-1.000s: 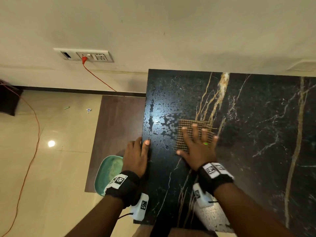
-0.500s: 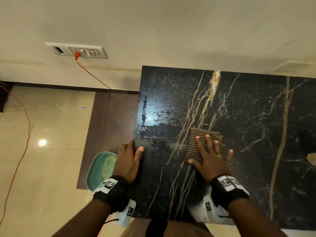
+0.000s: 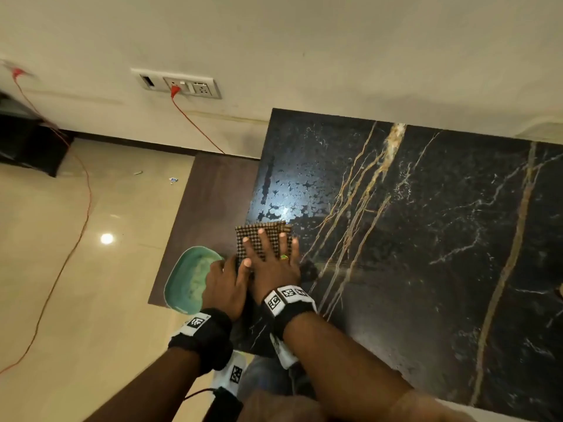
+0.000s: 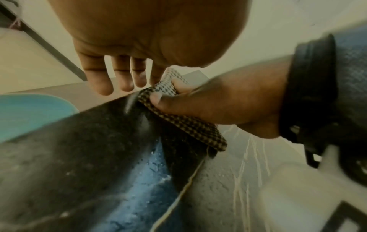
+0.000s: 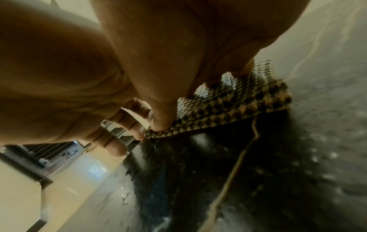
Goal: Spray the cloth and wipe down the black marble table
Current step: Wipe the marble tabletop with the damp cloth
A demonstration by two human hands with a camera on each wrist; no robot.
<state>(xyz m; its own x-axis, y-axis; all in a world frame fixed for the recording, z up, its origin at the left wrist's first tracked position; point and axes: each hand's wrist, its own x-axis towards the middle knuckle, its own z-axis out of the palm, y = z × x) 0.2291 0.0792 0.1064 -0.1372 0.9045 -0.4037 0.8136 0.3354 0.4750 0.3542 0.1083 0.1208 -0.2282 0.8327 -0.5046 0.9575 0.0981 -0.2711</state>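
The black marble table [image 3: 426,239] with gold veins fills the right of the head view. A brown checked cloth [image 3: 259,234] lies at its left edge, partly over it. My right hand [image 3: 271,260] presses flat on the cloth with spread fingers. The left wrist view shows the right thumb on the cloth [image 4: 186,124], and the right wrist view shows fingertips pressing the cloth [image 5: 238,106]. My left hand [image 3: 224,278] rests on the table's left edge right beside the right thumb. Its fingers [image 4: 119,75] hang straight over the edge and hold nothing.
A green plate [image 3: 189,278] sits on a lower brown surface [image 3: 213,190] just left of the table edge, under my left hand. Wet patches [image 3: 292,193] shine on the marble beyond the cloth. A red cable [image 3: 195,123] runs from the wall socket.
My right hand has slid the cloth leftwards from the middle of the marble to the left edge, up against my left hand. The left hand stays at the edge.
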